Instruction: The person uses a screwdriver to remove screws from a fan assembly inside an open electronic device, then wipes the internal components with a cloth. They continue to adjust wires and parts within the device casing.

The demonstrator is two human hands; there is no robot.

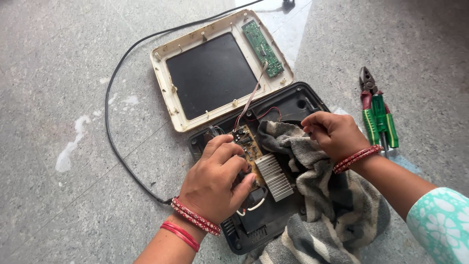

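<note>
An opened induction cooker lies on the floor. Its black base (303, 100) holds a brown circuit board (248, 142) and a ribbed metal heat sink (274, 177). My left hand (215, 178) rests on the board beside the heat sink, fingers curled down onto the parts. My right hand (332, 133) grips a grey striped cloth (317, 205) that is pushed into the base's round well. The cream top cover (168, 93) lies flipped over behind the base, with its dark glass panel (210, 76) and a green control board (262, 47), joined to the base by thin wires (249, 100).
Pliers (367, 90) with red grips and a green-handled screwdriver (381, 120) lie on the grey stone floor to the right. A black power cord (115, 117) loops around the left side of the cooker.
</note>
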